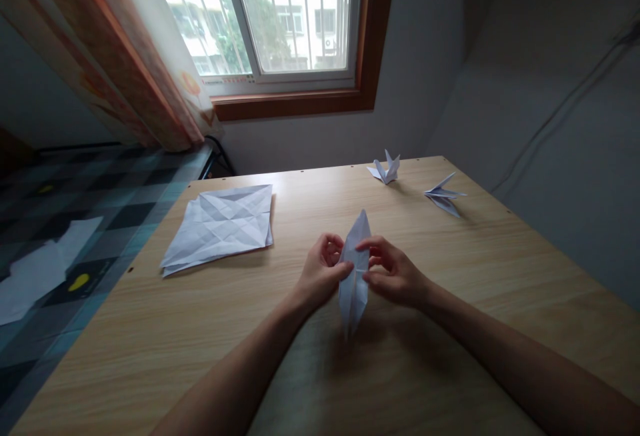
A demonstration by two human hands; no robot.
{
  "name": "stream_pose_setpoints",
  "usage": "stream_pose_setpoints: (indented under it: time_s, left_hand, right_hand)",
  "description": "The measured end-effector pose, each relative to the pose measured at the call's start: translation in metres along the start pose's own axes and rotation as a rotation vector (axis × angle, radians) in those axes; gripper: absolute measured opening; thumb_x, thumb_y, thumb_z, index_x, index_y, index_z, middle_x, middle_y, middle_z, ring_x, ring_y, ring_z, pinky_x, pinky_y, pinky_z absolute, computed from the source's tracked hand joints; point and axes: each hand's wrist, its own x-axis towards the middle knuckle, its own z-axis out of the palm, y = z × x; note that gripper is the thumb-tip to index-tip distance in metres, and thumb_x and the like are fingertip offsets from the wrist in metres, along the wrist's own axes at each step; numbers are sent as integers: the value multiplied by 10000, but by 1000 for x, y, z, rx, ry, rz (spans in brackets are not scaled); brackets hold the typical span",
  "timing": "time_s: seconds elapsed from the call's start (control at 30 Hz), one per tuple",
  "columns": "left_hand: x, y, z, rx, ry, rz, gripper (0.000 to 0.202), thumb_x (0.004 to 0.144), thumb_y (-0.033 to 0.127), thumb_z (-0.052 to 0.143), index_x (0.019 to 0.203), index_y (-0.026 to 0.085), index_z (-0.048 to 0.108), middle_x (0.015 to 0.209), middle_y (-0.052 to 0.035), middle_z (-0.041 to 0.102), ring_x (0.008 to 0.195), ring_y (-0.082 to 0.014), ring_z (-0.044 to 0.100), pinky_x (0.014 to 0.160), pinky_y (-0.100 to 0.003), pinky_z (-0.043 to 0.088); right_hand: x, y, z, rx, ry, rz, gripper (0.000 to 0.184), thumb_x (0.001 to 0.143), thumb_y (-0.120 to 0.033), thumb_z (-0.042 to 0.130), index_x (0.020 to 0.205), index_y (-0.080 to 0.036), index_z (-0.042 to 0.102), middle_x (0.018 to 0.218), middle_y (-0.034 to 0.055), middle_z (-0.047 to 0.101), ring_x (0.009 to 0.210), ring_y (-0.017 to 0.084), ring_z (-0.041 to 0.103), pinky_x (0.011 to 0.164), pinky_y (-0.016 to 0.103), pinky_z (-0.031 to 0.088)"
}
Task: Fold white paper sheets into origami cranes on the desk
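A long, narrow, diamond-shaped folded white paper (pixel 356 236) stands over the middle of the wooden table (pixel 450 269). My left hand (pixel 323 269) pinches its left edge near the middle. My right hand (pixel 393 269) pinches the right edge at the same height. Both hands have fingers curled and pressed on the paper. The paper's upper tip points away from me and its lower tip hangs just above the tabletop.
A stack of creased white sheets (pixel 220 226) lies at the left. Two folded paper figures (pixel 386 169) (pixel 444 195) sit at the far right. A checked bedspread (pixel 75 223) lies left of the table, a window (pixel 280 16) behind.
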Motion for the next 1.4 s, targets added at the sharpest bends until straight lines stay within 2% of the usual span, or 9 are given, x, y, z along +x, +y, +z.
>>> stream_pose_setpoints:
  time_s: [0.13, 0.47, 0.63, 0.77, 1.0, 1.17, 1.4]
  left_hand:
    - [-3, 6, 2, 42, -26, -40, 369, 572, 118, 726, 826, 179, 465, 692, 55, 577, 570, -77, 546, 503, -162, 372]
    - [-3, 13, 3, 86, -47, -105, 324, 569, 145, 670, 784, 195, 434, 599, 68, 572, 498, -78, 510, 464, -165, 354]
    - [-4, 13, 3, 87, -3, -99, 313, 552, 139, 667, 762, 191, 441, 592, 86, 528, 477, -52, 445, 460, -160, 322]
    - [-3, 12, 2, 64, -7, -85, 326, 540, 137, 670, 757, 192, 433, 637, 84, 532, 503, -49, 445, 476, -163, 324]
    - [-4, 14, 6, 3, 19, -78, 351, 511, 130, 668, 751, 197, 421, 634, 86, 506, 533, -62, 438, 503, -175, 340]
    - [-5, 14, 7, -32, 17, -89, 356, 511, 124, 674, 768, 193, 438, 638, 80, 516, 537, -63, 439, 514, -176, 334]
    - [-6, 10, 3, -83, -24, -135, 332, 524, 154, 703, 777, 180, 490, 692, 36, 591, 569, -93, 516, 539, -195, 364]
  right_hand:
    - [1, 1, -2, -12, -41, 33, 264, 764, -184, 694, 1001, -215, 581, 950, 22, 625, 849, 173, 620, 790, 336, 513]
    - [3, 2, 0, 3, -50, 61, 192, 757, -229, 725, 830, -201, 549, 809, 0, 605, 765, 156, 572, 721, 297, 476]
    - [5, 2, -1, -26, -7, 31, 232, 759, -277, 741, 678, -187, 544, 751, -2, 597, 733, 151, 547, 688, 281, 432]
    - [4, 3, 2, -8, 53, 41, 273, 760, -247, 730, 607, -185, 512, 654, -28, 546, 648, 123, 498, 623, 258, 391]
    - [3, 6, 15, 285, 156, 154, 295, 678, -174, 743, 691, -207, 450, 656, -62, 486, 580, 91, 455, 535, 219, 362]
    - [6, 4, 18, 391, 247, 138, 370, 640, -191, 788, 734, -220, 431, 659, -66, 517, 584, 89, 486, 536, 207, 395]
    - [7, 4, 15, 496, 223, 273, 416, 640, -230, 813, 839, -237, 448, 669, -60, 613, 550, 104, 542, 506, 214, 426]
